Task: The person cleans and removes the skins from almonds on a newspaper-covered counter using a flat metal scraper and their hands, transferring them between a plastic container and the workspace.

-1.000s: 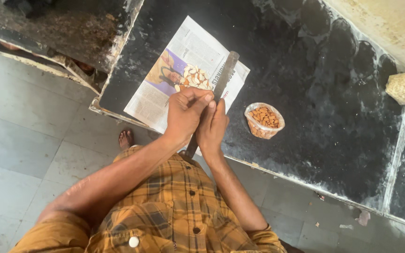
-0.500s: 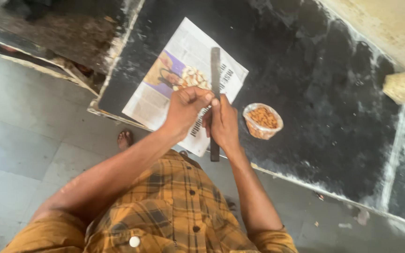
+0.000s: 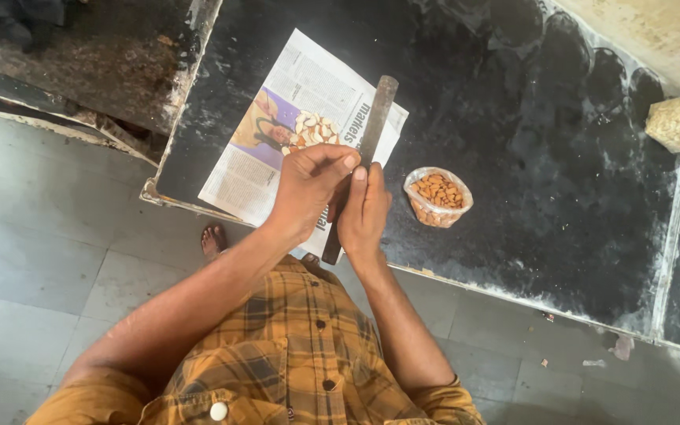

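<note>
Over the edge of the black stone counter, the person is holding a long dark metal bar with both hands. The right hand is wrapping around the low part of the bar, fingers closed on it, with the thumb lying flat along the side. The left hand is curling in from the other side, and its fingertips are touching the bar near the middle. I cannot tell if the left hand is gripping hard or just pinching something small against the bar.

The bar is pointing up and away from the person, leaning a little to the right. Its low end is sticking out under the right hand, near the orange checked shirt. Its top end is hanging over the newspaper.

The newspaper is lying flat on the counter. A little pile of pale nut pieces is sitting on it, just to the left of the bar's top end. A small clear tub of brown almonds is standing on the counter just to the right of the right hand, so the right hand is the nearer one to it. A bare foot is showing on the grey floor tiles below.
</note>
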